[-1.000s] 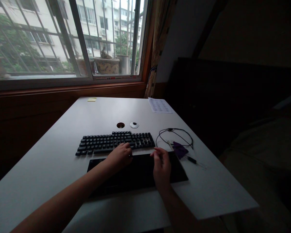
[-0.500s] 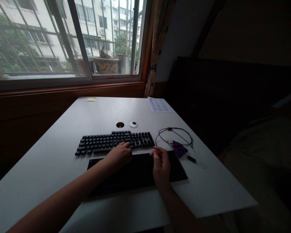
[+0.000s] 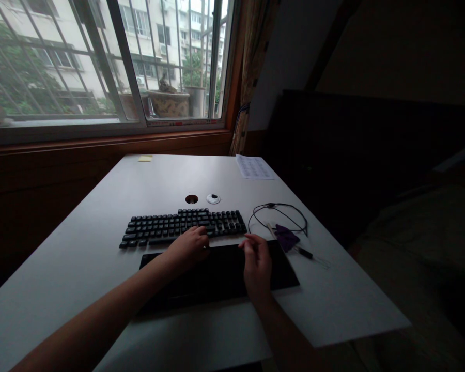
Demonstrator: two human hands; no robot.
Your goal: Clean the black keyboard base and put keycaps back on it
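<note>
Black keycaps (image 3: 160,227) lie in rows on the white table, set out like a keyboard with a ragged outline. My left hand (image 3: 189,246) is at their near edge, right of the middle, with its fingers curled down; whatever the fingertips hold or touch is hidden. Nearer to me lies a flat, dark rectangular slab (image 3: 220,279), its surface too dark to make out. Over the slab's right part is my right hand (image 3: 258,263), fingers bent and thumb close to the index finger. Anything inside that pinch is too small or hidden to name.
To the right are a looped black cable (image 3: 307,219), a purple cloth (image 3: 287,237) and a black-handled wire tool (image 3: 305,253). Further back are a round hole (image 3: 191,199), a white round cover (image 3: 213,199), printed paper (image 3: 254,168) and a yellow note (image 3: 145,158). Beyond stands a barred window.
My left hand has shifted very slightly at the near edge of the keycaps. My right hand and the things on the table look the same.
</note>
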